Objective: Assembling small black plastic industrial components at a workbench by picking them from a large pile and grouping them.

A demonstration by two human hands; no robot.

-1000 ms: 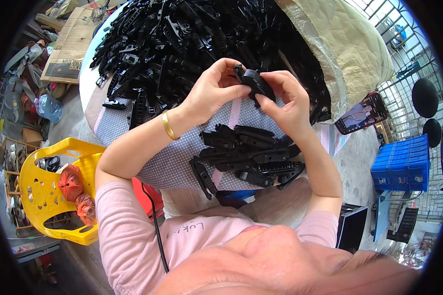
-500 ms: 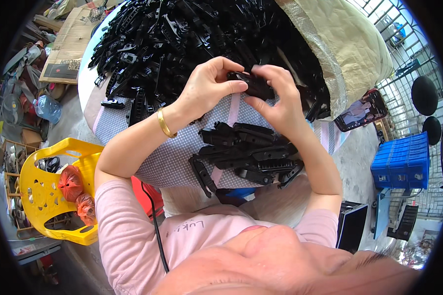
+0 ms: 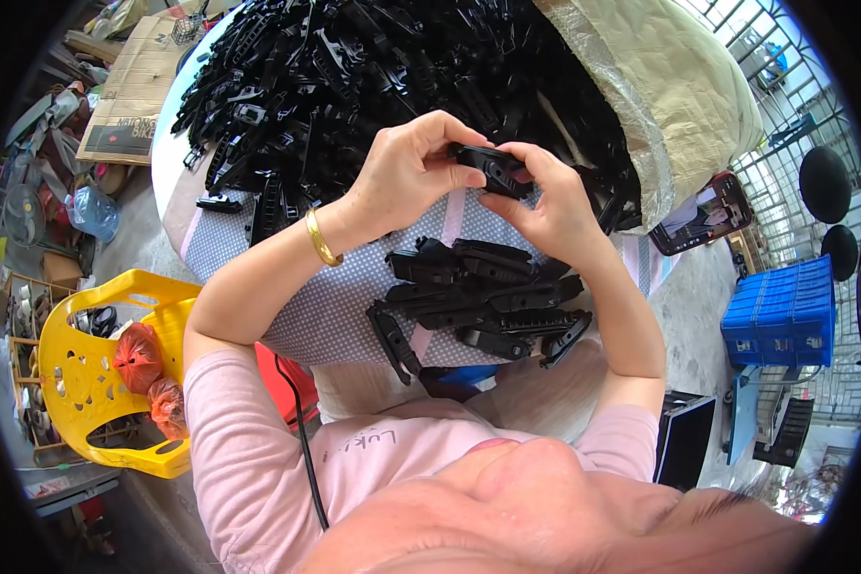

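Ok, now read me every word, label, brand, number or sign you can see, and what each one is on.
Cardboard sheet: dark printed lettering, which I won't copy out.
Pink shirt: short dark lettering on the chest, also not copied.
Phone: any text on its screen is too small to read.
Black part between the left hand and right hand: no readable marking.

Bright, diffuse daylight filled the view, palest toward two o'clock, where the wire grid [image 3: 784, 153] looked washed out. Small glints speckled the pile of black parts [image 3: 354, 77] near twelve, its gaps lost in shadow. The wearer's head [image 3: 584, 512] blurred softly at five. Fisheye curvature bent the blackened margins.
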